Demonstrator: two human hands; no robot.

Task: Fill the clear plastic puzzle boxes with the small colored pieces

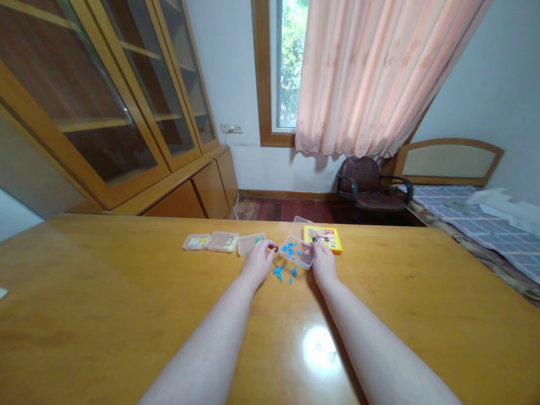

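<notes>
My right hand point(323, 263) is closed on the right side of a clear plastic box point(306, 260), which is tilted above the table. Small blue building bricks point(289, 249) lie inside the box. Several more loose blue bricks point(278, 272) are scattered on the table just in front of it. Left of the box, my left hand point(259, 261) has its fingers curled together, the thumb towards the box; what they hold, if anything, is too small to make out. A clear box with a green piece point(246, 246) stands partly hidden behind my left hand.
Further left on the wooden table point(147, 315) stand a clear box with pale pieces point(223, 242) and a smaller clear box point(196, 242). Behind my right hand lies a yellow printed box point(333, 239). An office chair point(365, 188) stands beyond the table's far edge.
</notes>
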